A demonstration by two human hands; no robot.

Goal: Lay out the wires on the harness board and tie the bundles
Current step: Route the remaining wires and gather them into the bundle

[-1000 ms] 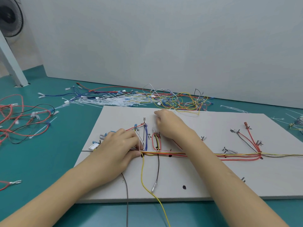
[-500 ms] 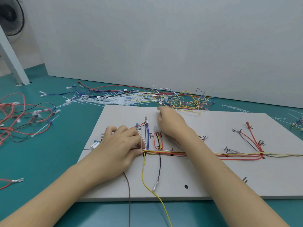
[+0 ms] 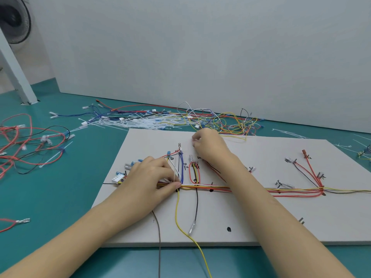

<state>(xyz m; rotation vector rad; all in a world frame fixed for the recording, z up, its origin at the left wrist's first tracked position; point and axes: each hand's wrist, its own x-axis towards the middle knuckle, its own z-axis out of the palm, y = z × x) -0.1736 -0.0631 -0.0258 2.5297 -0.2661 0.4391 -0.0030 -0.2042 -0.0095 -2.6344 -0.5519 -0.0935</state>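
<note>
A white harness board (image 3: 261, 217) lies on the teal table. A wire bundle (image 3: 251, 189) of red, yellow and white wires runs across it from left to right, with branches going up to terminals. My left hand (image 3: 148, 177) rests over the left end of the bundle, and its thumb and fingers pinch the wires beside a blue loop (image 3: 182, 167). My right hand (image 3: 208, 145) is near the board's far edge with its fingers curled down; what they touch is hidden. A yellow wire (image 3: 180, 227) trails off the near edge.
A heap of white cable ties (image 3: 144, 123) and loose coloured wires (image 3: 226, 121) lies just beyond the board, against a grey wall panel. Red and black wires (image 3: 24, 143) sprawl at the left. A fan (image 3: 14, 19) and a white post (image 3: 16, 77) stand at the far left.
My right hand has moved away from the red loop toward the board's far edge. My left hand has stayed on the bundle.
</note>
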